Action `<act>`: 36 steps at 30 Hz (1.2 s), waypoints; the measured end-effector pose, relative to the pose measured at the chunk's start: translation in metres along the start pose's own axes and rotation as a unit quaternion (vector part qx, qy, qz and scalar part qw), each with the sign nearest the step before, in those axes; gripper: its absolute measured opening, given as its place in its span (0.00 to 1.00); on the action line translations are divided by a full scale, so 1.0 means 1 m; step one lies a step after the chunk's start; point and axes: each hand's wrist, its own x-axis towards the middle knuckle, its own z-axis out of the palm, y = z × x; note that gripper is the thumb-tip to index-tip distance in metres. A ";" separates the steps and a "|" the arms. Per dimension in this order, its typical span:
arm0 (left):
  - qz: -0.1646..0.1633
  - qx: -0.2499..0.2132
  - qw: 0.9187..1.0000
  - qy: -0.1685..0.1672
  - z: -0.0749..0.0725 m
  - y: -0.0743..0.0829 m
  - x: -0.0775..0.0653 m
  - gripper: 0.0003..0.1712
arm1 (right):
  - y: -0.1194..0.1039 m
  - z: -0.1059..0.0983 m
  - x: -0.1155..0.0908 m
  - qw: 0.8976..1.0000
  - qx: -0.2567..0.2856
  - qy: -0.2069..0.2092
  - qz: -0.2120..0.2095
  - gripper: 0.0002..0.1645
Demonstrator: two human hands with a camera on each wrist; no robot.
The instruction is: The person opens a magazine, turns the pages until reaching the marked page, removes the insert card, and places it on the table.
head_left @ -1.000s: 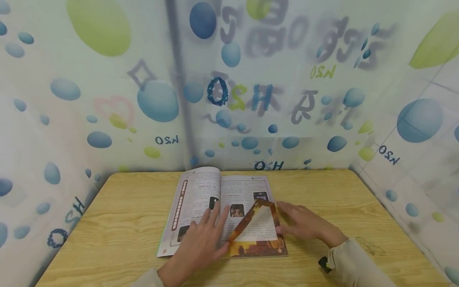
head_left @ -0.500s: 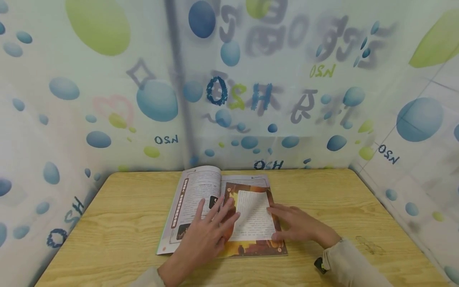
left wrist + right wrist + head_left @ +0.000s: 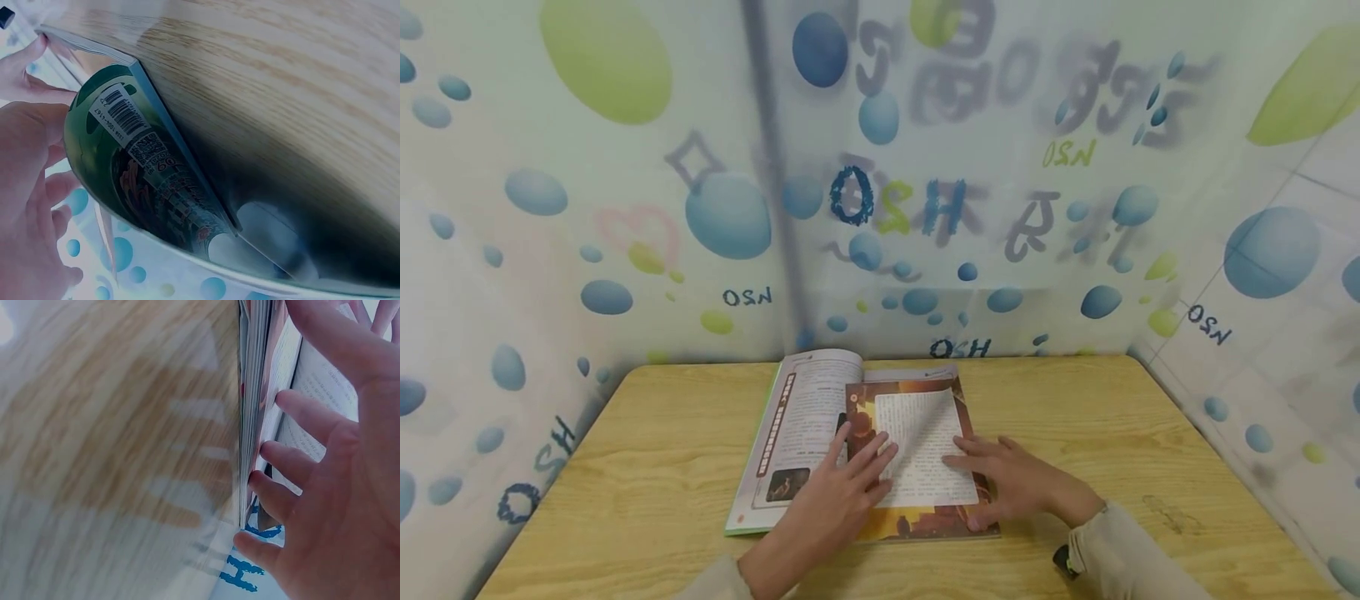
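A magazine (image 3: 811, 387) lies spread on the table, its left pages arched up near the spine. Across its middle lies a page (image 3: 917, 408) with a brown and yellow border, creased diagonally near its upper right. My left hand (image 3: 831, 508) rests on this page's left part with fingers spread. On the right, the fingers of my right hand (image 3: 1018, 482) touch the page near its outer edge. The left wrist view shows the green back cover (image 3: 140, 181) with a barcode, bent upward beside the left hand. Stacked page edges (image 3: 252, 394) run beside the right fingertips in the right wrist view.
The wooden table (image 3: 647, 467) extends around the magazine. A pale curtain (image 3: 715, 125) printed with blue and green drops stands close behind it and along both sides. A small black device (image 3: 1064, 562) sits at the right sleeve's cuff.
The bordered page, first folded over diagonally, has opened out and shifted left over the middle. The left hand has moved onto it, and the right hand has slid slightly left onto the page.
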 end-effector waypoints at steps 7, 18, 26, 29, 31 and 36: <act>-0.013 0.009 1.000 0.021 0.000 0.002 0.004 0.08 | 0.002 0.001 -0.002 1.000 0.004 -0.004 -0.011 0.50; -0.057 0.010 0.998 0.007 -0.005 0.005 0.004 0.15 | 0.003 0.001 -0.002 0.999 0.023 -0.005 -0.027 0.51; -0.077 0.017 0.997 -0.003 -0.007 0.006 0.003 0.16 | 0.005 -0.001 -0.002 0.999 0.047 -0.018 -0.018 0.54; -0.084 0.008 0.996 -0.011 -0.008 0.006 0.001 0.16 | 0.006 -0.001 -0.002 0.998 0.055 -0.023 -0.015 0.56; -0.087 0.003 0.996 -0.017 -0.008 0.006 0.000 0.17 | 0.006 -0.001 -0.001 0.998 0.058 -0.026 -0.011 0.57; -0.089 -0.024 0.995 -0.039 -0.006 0.005 -0.003 0.21 | 0.007 0.000 -0.001 0.998 0.059 -0.030 -0.005 0.58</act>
